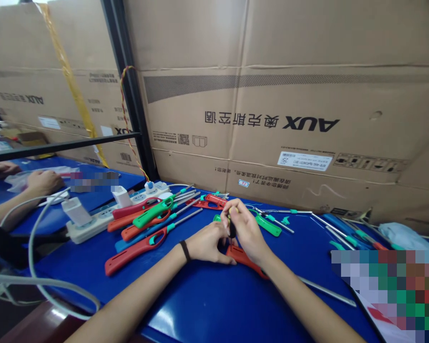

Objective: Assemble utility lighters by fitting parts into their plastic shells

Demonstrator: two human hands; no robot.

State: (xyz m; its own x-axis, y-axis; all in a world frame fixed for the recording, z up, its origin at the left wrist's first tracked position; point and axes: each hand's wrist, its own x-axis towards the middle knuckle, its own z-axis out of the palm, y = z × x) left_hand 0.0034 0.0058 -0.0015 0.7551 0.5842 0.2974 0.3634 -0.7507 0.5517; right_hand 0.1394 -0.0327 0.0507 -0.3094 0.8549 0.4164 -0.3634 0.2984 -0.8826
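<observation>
My right hand [248, 233] grips a small screwdriver [232, 227] with a black and yellow handle, held upright. Its shaft points down at the end of an orange long-nosed gas lighter [242, 256] lying on the blue table. My left hand [210, 242], with a dark band at the wrist, is closed around that same end, thumb along its near side. My right wrist hides part of the lighter; its metal tube [327, 290] comes out to the right. Just behind my hands lie a green lighter shell [268, 225] and red lighter shells [212, 202].
On the left, several lighters, among them a red one [132, 252], lie piled beside a white power strip [93, 224]. Metal tubes [338, 238] and blue parts lie at right. Cardboard [257, 157] stands behind. Another person's hand [45, 181] is at far left.
</observation>
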